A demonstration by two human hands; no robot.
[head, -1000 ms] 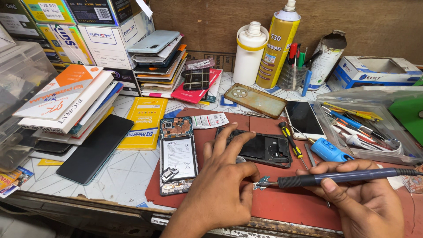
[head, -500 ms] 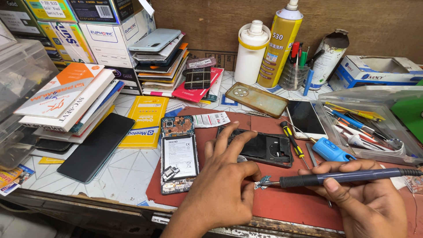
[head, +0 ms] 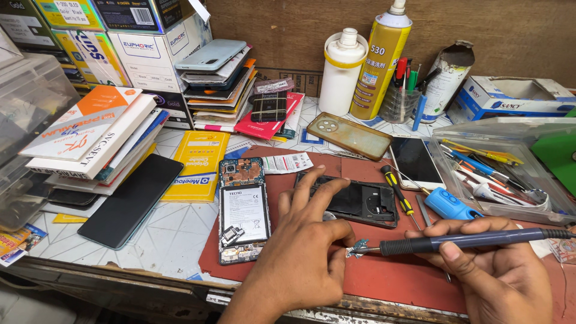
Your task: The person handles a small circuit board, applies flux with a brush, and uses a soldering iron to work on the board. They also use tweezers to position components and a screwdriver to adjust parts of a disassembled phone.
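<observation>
Over the red mat point(head: 384, 282), our right hand point(head: 498, 282) grips the soldering iron point(head: 468, 241), left-hand point(head: 306, 252) fingers point(head: 336, 233) pinching a small part point(head: 358, 248) at its tip.

a tiled workbench point(head: 174, 231) carries a red work mat point(head: 384, 282). left of the mat lie a black phone point(head: 129, 201) and a yellow packet point(head: 200, 165); on the mat rest an opened phone point(head: 242, 210) and a black back cover point(head: 363, 201); behind the mat stand a white bottle point(head: 343, 75) and a yellow spray can point(head: 379, 63).
</observation>
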